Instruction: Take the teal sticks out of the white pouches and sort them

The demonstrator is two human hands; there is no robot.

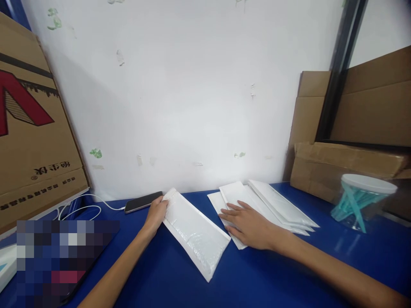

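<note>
My left hand (157, 212) grips the upper left corner of a white padded envelope (196, 233), whose clear plastic face shines. The envelope slants down to the right over the blue table. My right hand (245, 223) lies spread, palm down, on a white envelope (236, 246) at the left side of a fanned-out group. Beside it, more white envelopes (282, 203) overlap near the wall. The palm covers part of the envelope under it.
Behind my left hand a phone (141, 202) lies on the blue table (154, 265), joined to a white cable (109, 204). A clear tub (358, 205) with teal strips stands at right. Cardboard boxes (340, 171) and a large printed carton (35, 141) flank the white wall (192, 85). A blurred-out patch (64, 261) covers something at lower left.
</note>
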